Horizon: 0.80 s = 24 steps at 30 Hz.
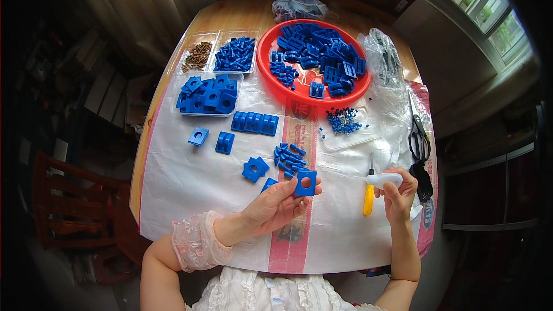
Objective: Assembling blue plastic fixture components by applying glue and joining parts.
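My left hand (275, 210) pinches a blue square plastic plate with a round hole (311, 185) between thumb and fingers, in front of my chest. A white, smooth, oval handheld object with a narrow end (387, 181) is gripped in my right hand (398, 198), its narrow end toward the left. Beneath it on the sheet lies a yellow-handled screwdriver (368, 200). Close beyond my left hand are a pile of small blue plastic pegs (290, 158) and a few stacked blue square plates (254, 169). Another blue piece (269, 184) is partly hidden by that hand.
A red basin (271, 93) of blue parts stands at the far middle. Clear boxes hold blue plates (208, 95), blue pegs (235, 55) and brass-coloured pins (197, 56). Blue clip pieces (254, 122) sit in a row. Black scissors (419, 138) and plastic bags (385, 60) lie right.
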### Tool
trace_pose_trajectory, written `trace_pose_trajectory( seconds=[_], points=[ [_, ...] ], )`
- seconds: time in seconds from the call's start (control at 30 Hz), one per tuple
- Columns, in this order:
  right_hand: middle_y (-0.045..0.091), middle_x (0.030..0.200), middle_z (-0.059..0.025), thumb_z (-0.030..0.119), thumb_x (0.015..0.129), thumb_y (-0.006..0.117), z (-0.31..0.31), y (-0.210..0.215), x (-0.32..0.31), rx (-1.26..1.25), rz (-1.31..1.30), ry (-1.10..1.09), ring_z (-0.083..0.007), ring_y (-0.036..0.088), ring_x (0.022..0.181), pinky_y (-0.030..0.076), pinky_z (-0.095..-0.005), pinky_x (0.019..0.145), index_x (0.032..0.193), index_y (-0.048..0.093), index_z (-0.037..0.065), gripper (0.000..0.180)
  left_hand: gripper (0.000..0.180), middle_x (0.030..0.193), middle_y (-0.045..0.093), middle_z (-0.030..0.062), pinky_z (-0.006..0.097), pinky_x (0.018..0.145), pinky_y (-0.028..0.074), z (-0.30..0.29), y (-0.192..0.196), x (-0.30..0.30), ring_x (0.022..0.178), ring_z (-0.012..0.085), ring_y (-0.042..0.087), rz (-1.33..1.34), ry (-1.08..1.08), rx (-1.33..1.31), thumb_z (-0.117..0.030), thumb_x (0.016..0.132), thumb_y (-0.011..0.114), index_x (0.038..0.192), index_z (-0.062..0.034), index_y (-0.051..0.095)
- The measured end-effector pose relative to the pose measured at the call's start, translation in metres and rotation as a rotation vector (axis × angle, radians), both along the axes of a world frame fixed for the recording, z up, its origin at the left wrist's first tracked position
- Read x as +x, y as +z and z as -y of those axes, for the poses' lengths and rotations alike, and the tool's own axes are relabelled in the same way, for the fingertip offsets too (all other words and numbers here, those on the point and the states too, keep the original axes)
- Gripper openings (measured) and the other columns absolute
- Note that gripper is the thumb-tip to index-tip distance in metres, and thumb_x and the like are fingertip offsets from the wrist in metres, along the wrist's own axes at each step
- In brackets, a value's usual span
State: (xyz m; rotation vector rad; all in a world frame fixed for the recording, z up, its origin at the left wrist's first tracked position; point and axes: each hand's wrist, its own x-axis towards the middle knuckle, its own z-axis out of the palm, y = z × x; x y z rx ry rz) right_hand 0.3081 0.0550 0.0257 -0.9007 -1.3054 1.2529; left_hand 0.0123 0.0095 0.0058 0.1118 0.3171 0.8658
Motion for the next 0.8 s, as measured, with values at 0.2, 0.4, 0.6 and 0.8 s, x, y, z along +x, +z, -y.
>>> trace_pose_trajectory(
  seconds=[0.2, 0.4, 0.6, 0.8],
  points=[
    [0.065, 0.079, -0.0073, 0.019, 0.085, 0.075, 0.0005, -0.0001, 0.0005, -0.004, 0.006, -0.01, -0.0126, 0.066, 0.065, 0.055, -0.0246, 0.056, 0.095, 0.067, -0.001, 0.024, 0.049, 0.121, 0.061, 0.0105, 0.02, 0.083, 0.056, -0.0001, 0.0001, 0.0002, 0.094, 0.0094, 0.063, -0.008, -0.002, 0.001, -0.034, 0.101, 0.052, 0.135, 0.0005, 0.047],
    [0.065, 0.079, -0.0073, 0.021, 0.085, 0.075, 0.0002, 0.0, 0.0008, -0.005, 0.011, -0.01, -0.0122, 0.065, 0.065, 0.054, -0.0246, 0.056, 0.095, 0.067, -0.001, 0.025, 0.051, 0.121, 0.057, 0.0108, 0.023, 0.085, 0.055, -0.0009, -0.0007, -0.0009, 0.095, 0.0114, 0.061, -0.007, -0.011, -0.003, -0.035, 0.101, 0.052, 0.136, 0.0009, 0.043],
    [0.065, 0.079, -0.0079, 0.02, 0.085, 0.075, 0.0005, 0.0016, -0.0018, -0.018, -0.002, -0.017, -0.0127, 0.065, 0.064, 0.053, -0.0251, 0.056, 0.095, 0.067, -0.002, 0.025, 0.052, 0.121, 0.057, 0.0096, 0.023, 0.085, 0.055, -0.0005, -0.0009, -0.001, 0.094, 0.0108, 0.061, -0.024, -0.015, -0.005, -0.036, 0.101, 0.052, 0.137, -0.0001, 0.043],
    [0.066, 0.08, -0.0084, 0.019, 0.085, 0.074, 0.0009, 0.0027, -0.0034, -0.014, -0.014, -0.015, -0.0132, 0.064, 0.064, 0.053, -0.0253, 0.056, 0.096, 0.067, -0.002, 0.024, 0.053, 0.122, 0.057, 0.006, 0.024, 0.082, 0.051, -0.0003, 0.0004, -0.0009, 0.091, 0.0082, 0.058, -0.071, -0.039, 0.044, -0.041, 0.101, 0.051, 0.138, -0.0031, 0.043]
  ],
)
